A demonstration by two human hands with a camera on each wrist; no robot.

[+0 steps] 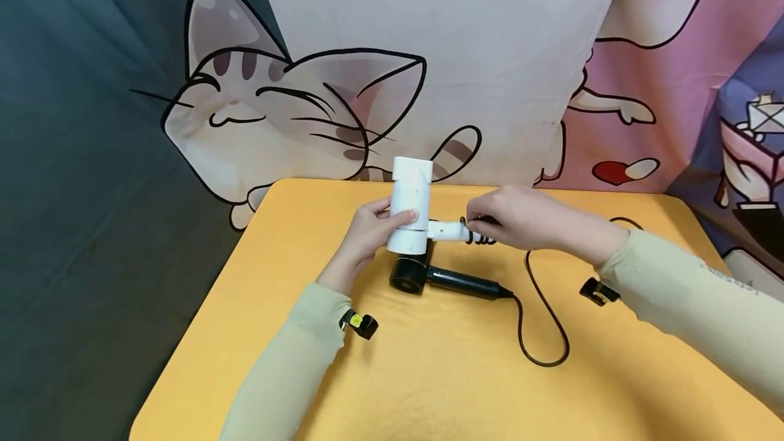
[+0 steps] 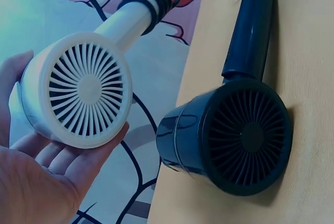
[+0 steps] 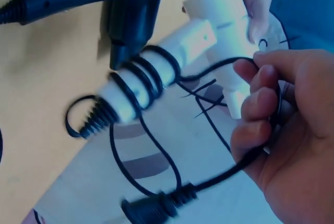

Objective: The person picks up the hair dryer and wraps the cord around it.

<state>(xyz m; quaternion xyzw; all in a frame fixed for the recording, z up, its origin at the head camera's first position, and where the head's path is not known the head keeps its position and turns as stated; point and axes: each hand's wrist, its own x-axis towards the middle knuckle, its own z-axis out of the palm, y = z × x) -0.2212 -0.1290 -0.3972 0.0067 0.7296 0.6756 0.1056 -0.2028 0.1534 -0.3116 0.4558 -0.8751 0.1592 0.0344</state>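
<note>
My left hand point(image 1: 373, 231) grips the barrel of a white hair dryer point(image 1: 409, 206), thumb on the near side and fingers behind, holding it above the table. Its slatted round end shows in the left wrist view. The white handle point(image 3: 156, 67) points right, with several turns of black cord point(image 3: 140, 80) wound round it. My right hand point(image 1: 520, 216) pinches the loose part of that cord between thumb and curled fingers, beside the handle. The cord's black plug point(image 3: 151, 208) dangles below the fingers in the right wrist view. A black hair dryer point(image 2: 224, 135) lies close by on the table.
The yellow table point(image 1: 429, 373) runs under both forearms. The black dryer's own cord point(image 1: 545, 363) loops over the table to the right. A cloth backdrop point(image 1: 490, 39) with cartoon cats hangs behind the far edge. Each wrist wears a small black camera.
</note>
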